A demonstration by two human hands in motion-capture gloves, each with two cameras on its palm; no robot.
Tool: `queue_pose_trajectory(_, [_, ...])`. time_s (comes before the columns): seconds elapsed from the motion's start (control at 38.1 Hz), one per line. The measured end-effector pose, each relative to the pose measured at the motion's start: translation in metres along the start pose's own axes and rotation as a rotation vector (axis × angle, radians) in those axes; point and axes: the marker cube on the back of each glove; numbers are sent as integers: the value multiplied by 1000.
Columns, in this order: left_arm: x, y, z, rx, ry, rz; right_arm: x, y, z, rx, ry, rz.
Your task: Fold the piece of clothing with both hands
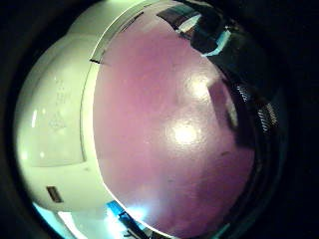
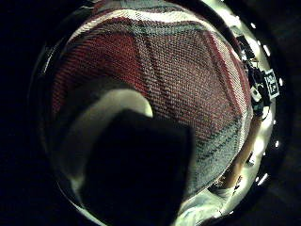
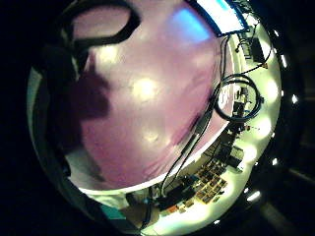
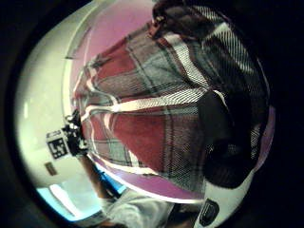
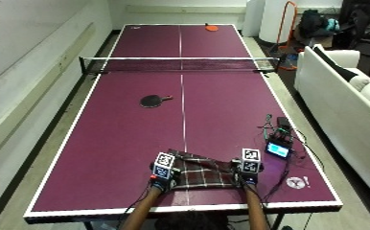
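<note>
Count, outside view: one plaid garment (image 5: 201, 172) lying between the left hand (image 5: 163, 178) and right hand (image 5: 248, 175); two hands. Two paddles: black paddle (image 5: 153, 100) and red paddle (image 5: 212, 28), both beyond the hands. One net (image 5: 180, 64). One small lit device (image 5: 279, 148) beside the right hand.

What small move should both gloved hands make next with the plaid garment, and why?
Probably lift both ends and carry one half over the other. The red, grey and white plaid cloth garment lies bunched on the purple table-tennis table near its edge, with the left hand at one end and the right hand at the other; no finished fold shows.
</note>
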Motion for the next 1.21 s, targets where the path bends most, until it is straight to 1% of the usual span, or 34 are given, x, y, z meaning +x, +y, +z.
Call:
queue_pose_trajectory(0.05, [6,-1,1,-2,7,12,4,-4,-1,41,22,15])
queue_pose_trajectory(0.08, [9,-1,1,1,11,15,8,-7,-2,81,37,28])
queue_pose_trajectory(0.18, [19,-2,-1,-4,10,3,15,-21,-14,294,70,46])
queue_pose_trajectory(0.24, [24,-4,-2,3,9,7,15,-22,-19,319,67,68])
queue_pose_trajectory(0.34, [30,-8,-8,6,15,8,8,-12,-33,280,15,153])
queue_pose_trajectory(0.42, [30,-12,-21,43,31,1,-8,-8,-53,244,-51,167])
queue_pose_trajectory(0.47, [28,-13,-35,92,53,-2,-20,-24,-63,242,-65,151])
queue_pose_trajectory(0.53, [25,-14,-50,171,55,-10,-34,-44,-72,272,-54,126])
queue_pose_trajectory(0.58, [19,-17,-59,236,34,-19,-52,-49,-85,300,-32,109])
queue_pose_trajectory(0.68, [-8,-38,-39,276,-61,-74,-97,-41,-105,292,2,81])
queue_pose_trajectory(0.76, [-26,-43,-33,320,-71,-109,-133,-37,-110,262,25,58])
queue_pose_trajectory(0.84, [-41,-35,-36,343,-40,-137,-165,-43,-105,226,61,39])
queue_pose_trajectory(0.89, [-53,-26,-38,354,-8,-165,-190,-39,-100,211,91,10])
queue_pose_trajectory(0.95, [-69,-17,-39,363,20,-200,-215,-15,-99,177,119,-29])
queue_pose_trajectory(1.0, [-81,-6,-41,364,41,-234,-234,12,-95,109,138,-64])
queue_pose_trajectory(1.02, [-87,-1,-43,365,49,-248,-242,19,-90,75,145,-77])
queue_pose_trajectory(1.1, [-101,16,-46,356,61,-286,-261,20,-71,-1,155,-108])
queue_pose_trajectory(1.21, [-111,33,-51,341,70,-321,-277,13,-52,-15,132,-140])
